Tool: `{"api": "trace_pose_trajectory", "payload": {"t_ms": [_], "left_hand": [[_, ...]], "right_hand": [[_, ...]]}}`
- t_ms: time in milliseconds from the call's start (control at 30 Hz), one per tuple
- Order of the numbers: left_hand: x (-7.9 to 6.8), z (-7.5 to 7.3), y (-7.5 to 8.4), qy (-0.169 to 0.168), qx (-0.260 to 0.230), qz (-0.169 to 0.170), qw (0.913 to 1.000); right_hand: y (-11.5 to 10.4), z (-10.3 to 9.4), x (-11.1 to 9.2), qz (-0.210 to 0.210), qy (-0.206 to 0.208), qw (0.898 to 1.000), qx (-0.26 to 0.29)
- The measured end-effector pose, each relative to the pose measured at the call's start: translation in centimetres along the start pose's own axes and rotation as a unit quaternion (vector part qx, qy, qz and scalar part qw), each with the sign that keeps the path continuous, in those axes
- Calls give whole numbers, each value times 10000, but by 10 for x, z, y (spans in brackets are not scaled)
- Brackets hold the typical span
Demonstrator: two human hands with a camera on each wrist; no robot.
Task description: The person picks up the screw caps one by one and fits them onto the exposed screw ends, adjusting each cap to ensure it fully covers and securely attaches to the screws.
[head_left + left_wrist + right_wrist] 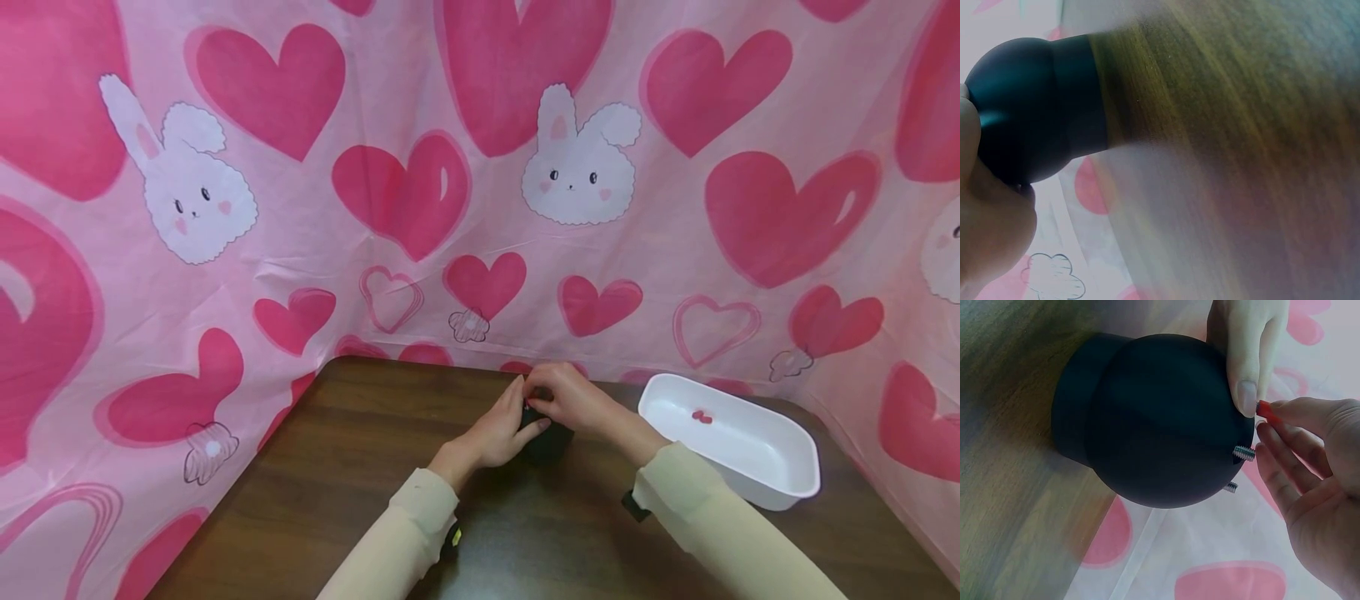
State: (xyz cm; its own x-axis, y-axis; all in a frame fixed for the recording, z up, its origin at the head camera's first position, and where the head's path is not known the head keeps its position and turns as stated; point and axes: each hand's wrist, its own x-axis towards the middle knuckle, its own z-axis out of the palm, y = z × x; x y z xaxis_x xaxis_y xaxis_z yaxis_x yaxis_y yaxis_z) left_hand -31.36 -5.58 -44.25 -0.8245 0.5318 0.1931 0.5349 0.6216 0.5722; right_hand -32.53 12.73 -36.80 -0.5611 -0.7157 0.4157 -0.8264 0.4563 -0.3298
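A black rounded object (1166,419) with a narrower collar-like base (1075,397) stands on the table. Two threaded metal studs (1244,453) are seen sticking out of its top in the right wrist view. My left hand (495,429) holds the object's upper side, the thumb (1247,394) lying near the top. Between thumb and fingertips, my right hand (573,400) pinches a small red piece (1264,409) at the top, beside the left thumb. Whether a stud sits under the red piece is hidden.
A white oblong basin (772,450) stands to the right of the hands on the brown wooden table (360,450). Small red pieces (702,417) lie inside it. Behind the table hangs a pink cloth (480,233) with hearts and rabbits.
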Motion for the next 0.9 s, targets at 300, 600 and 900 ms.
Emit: {"api": "trace_pose_trajectory", "payload": {"t_ms": [300,600,900], "left_hand": [[-1,0,-1,7,-88,42,10000],[-1,-2,0,15,-65,0,10000],[-1,-1,-1,0,-50,-47,10000]], "right_hand": [[0,2,1,93,-84,9999,-87],[0,2,0,137,-114,9997,-189],[-1,3,1,217,-216,9994,-184]]}}
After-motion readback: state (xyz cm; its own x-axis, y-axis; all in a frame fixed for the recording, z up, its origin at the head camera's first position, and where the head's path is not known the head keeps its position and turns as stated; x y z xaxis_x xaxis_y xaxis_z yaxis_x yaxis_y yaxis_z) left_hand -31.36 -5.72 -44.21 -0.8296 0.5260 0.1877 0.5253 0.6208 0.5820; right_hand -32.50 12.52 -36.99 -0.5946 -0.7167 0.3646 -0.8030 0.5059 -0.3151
